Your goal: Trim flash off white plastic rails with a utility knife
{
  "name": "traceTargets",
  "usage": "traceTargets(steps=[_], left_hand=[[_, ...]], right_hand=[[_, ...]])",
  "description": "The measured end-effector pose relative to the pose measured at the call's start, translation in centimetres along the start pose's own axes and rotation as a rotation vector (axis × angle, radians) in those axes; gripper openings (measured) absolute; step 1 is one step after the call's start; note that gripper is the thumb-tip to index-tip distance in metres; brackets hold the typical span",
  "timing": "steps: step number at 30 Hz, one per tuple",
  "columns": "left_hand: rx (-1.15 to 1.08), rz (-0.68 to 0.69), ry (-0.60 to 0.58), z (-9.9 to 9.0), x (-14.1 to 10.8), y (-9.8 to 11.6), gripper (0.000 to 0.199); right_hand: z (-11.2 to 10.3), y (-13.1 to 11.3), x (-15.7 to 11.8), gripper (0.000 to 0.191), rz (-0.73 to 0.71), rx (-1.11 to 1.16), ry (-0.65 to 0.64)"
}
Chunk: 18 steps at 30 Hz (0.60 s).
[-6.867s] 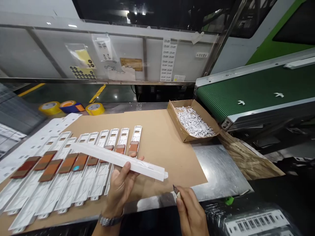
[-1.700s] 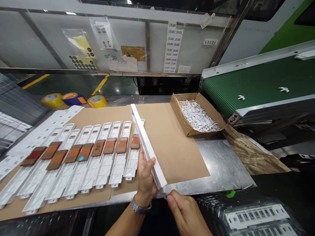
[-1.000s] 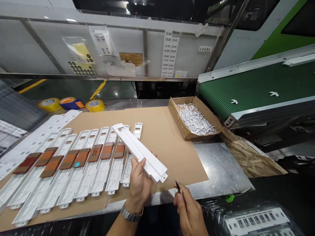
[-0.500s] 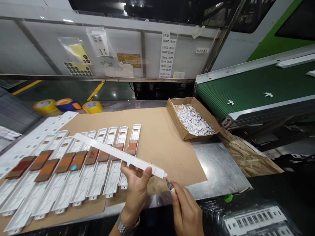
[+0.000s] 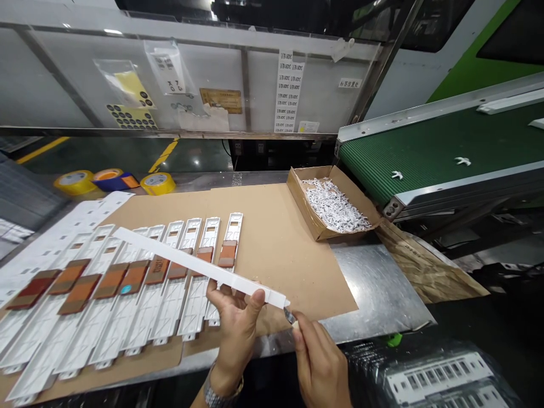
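My left hand (image 5: 236, 317) is closed around a long white plastic strip (image 5: 191, 263) near its right end, thumb on top. The strip slants up to the left above the table. In my right hand (image 5: 321, 354) is a small knife (image 5: 290, 315), its short metal blade at the strip's right tip; my fingers cover most of its pale handle. Under and left of the strip lie several white plastic panels (image 5: 164, 314) in a slanted row, with reddish-brown blocks (image 5: 157, 270) resting across them.
A cardboard box (image 5: 317, 226) of small white pieces stands at the back right, beside a green conveyor belt (image 5: 425, 153) carrying a few white parts. Tape rolls (image 5: 158, 183) sit at the back left. Plastic-wrapped white frames (image 5: 440, 374) lie at the lower right, below the metal table edge.
The knife blade has moved up and left to the strip's tip. The strip's far end has shifted slightly left, with my left hand still gripping it.
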<state>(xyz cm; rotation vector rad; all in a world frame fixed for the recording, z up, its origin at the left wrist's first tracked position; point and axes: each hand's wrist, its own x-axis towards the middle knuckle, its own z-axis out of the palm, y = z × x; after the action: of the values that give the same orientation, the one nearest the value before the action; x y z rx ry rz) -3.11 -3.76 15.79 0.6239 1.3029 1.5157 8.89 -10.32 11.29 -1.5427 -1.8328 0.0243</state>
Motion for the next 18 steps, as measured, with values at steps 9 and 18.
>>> traceTargets(steps=[9,18], left_hand=[[-0.013,-0.005,-0.049,-0.46,0.08,-0.5,0.069],[0.005,0.005,-0.051,-0.7,0.17,-0.87,0.073]], right_hand=[[-0.16,0.12,-0.2,0.024,0.006,0.015,-0.009],[-0.23,0.19,-0.13,0.024,-0.007,0.014,-0.02]])
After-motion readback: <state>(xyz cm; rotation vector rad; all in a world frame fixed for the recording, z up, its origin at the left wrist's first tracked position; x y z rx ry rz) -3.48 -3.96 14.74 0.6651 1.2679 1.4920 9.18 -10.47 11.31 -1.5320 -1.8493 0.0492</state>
